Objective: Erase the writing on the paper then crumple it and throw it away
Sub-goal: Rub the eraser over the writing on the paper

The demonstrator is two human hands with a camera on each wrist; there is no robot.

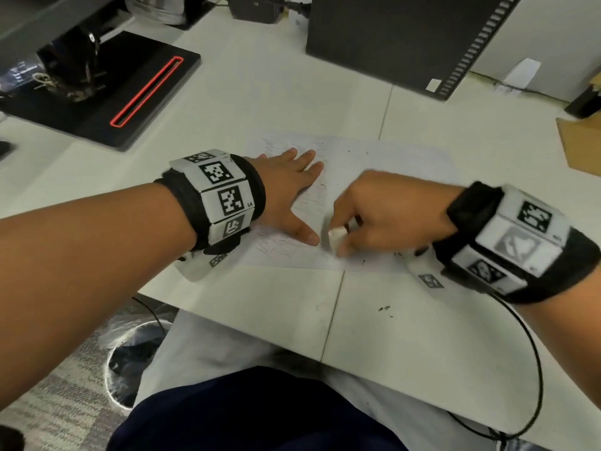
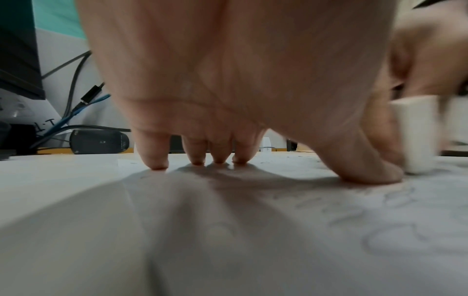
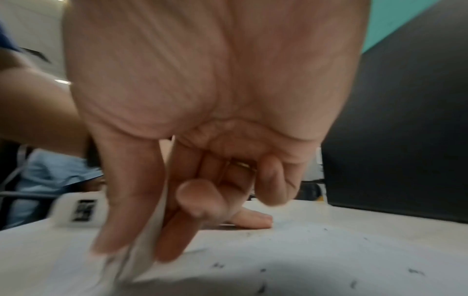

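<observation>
A white sheet of paper (image 1: 367, 177) with faint pencil scribbles lies flat on the white desk (image 1: 260, 102). My left hand (image 1: 292, 187) presses flat on the sheet's left part, fingers spread and straight; its fingertips (image 2: 157, 164) touch the paper (image 2: 329, 230). My right hand (image 1: 374, 216) pinches a white eraser (image 1: 336, 237) between thumb and fingers and holds its end on the paper just right of my left thumb. The eraser (image 2: 418, 136) stands upright on the sheet in the left wrist view. The right wrist view is blurred; the eraser (image 3: 142, 246) shows between my fingers.
Dark eraser crumbs (image 1: 383, 309) lie on the desk and paper. A black monitor base (image 1: 107, 92) stands at the far left, a black computer case (image 1: 406, 37) at the back, brown cardboard (image 1: 582, 144) at the right. A lined waste bin (image 1: 130, 353) sits on the floor, lower left.
</observation>
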